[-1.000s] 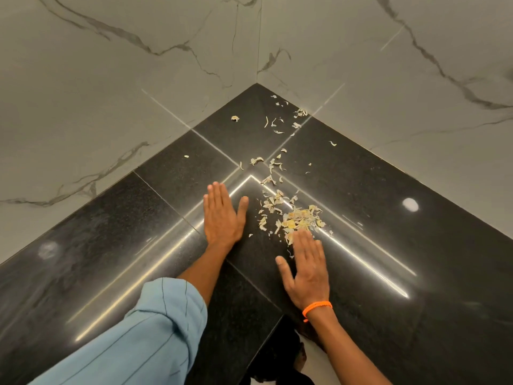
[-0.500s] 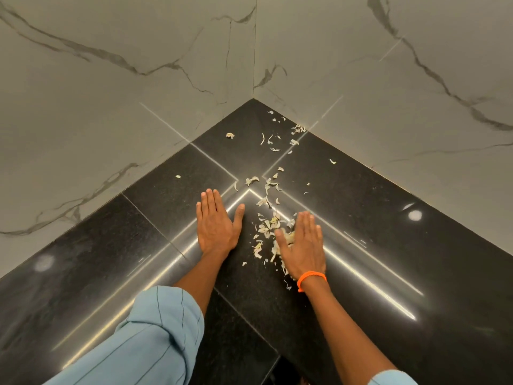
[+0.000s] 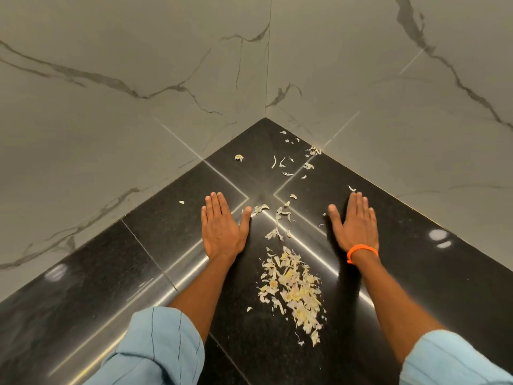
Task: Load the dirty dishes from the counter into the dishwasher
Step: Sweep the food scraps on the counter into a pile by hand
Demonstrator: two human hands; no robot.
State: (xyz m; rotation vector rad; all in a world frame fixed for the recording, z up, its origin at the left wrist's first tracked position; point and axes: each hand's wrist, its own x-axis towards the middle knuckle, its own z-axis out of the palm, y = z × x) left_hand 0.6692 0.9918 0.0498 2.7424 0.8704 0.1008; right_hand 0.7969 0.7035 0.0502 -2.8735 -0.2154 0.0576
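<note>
The black counter (image 3: 416,273) fills the corner under 2 marbled walls (image 3: 111,134); no dishes or dishwasher are in view, so the loading seems not begun. The person's 2 forearms reach in from rolled blue sleeves (image 3: 155,348). The left hand (image 3: 222,232) and right hand (image 3: 356,226) lie flat on the stone, fingers straight and together, gripping nothing, set well apart like 2 scraper edges, probably to rake scraps inward. Between the forearms sits a heap of pale peelings (image 3: 294,290); smaller bits (image 3: 283,162) trail toward the corner.
</note>
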